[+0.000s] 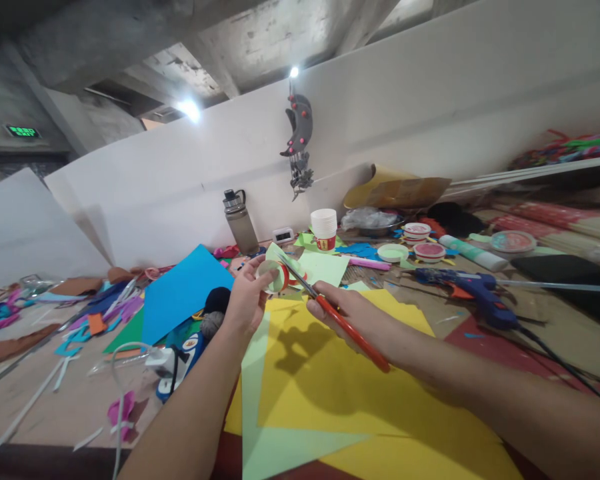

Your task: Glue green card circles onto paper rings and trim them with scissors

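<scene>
1. The left hand (245,300), at the centre of the frame, grips a cup (275,277) tipped on its side, with fingers curled round its rim.
2. The right hand (350,317), just right of centre, is clenched on red-handled scissors (340,320). The blades point to the upper left and reach the cup.
3. Both hands are held above a yellow sheet (355,393), which overlaps a pale green sheet (265,433) at lower centre.
4. A blue sheet (180,293) lies left of the left hand.
5. A bottle (240,220) and a stack of cups (324,227) stand further up, by the white wall.
6. A blue glue gun (480,293) lies at the right on the littered worktop (40,400).
</scene>
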`<state>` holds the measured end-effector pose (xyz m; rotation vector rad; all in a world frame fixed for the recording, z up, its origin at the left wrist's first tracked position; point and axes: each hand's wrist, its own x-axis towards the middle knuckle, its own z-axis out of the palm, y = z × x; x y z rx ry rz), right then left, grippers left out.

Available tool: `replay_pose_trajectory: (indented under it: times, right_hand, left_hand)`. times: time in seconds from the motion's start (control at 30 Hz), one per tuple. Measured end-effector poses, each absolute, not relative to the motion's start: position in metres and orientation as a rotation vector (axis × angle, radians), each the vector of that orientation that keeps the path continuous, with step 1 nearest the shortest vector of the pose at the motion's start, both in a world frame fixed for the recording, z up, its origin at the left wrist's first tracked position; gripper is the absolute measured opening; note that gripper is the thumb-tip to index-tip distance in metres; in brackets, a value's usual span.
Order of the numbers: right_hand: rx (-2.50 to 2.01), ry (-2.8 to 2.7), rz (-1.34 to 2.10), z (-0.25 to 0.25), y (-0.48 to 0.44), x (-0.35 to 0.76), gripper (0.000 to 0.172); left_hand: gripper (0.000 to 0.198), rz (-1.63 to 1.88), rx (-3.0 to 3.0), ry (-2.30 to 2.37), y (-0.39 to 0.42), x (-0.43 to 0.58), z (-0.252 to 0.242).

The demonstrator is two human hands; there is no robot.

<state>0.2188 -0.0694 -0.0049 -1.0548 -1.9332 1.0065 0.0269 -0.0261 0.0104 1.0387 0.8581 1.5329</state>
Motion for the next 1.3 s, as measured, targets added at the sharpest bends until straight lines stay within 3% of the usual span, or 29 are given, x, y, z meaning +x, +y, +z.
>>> replay_pose_trajectory:
  times: [0.27,1.3]
  right_hand:
    - [-1.032,-1.911,1.051,-0.0104,-0.0653,0.2202,0.032]
    - [-1.110,-1.888,1.071,-0.0005,-0.0721,0.2173,0.039]
  left_hand:
    - [0.060,1.454,1.162,0.902,-0.0298,0.0279,0.0125]
    - [0.048,1.530,1.009,0.835,-0.0252,0.0237,0.0086]
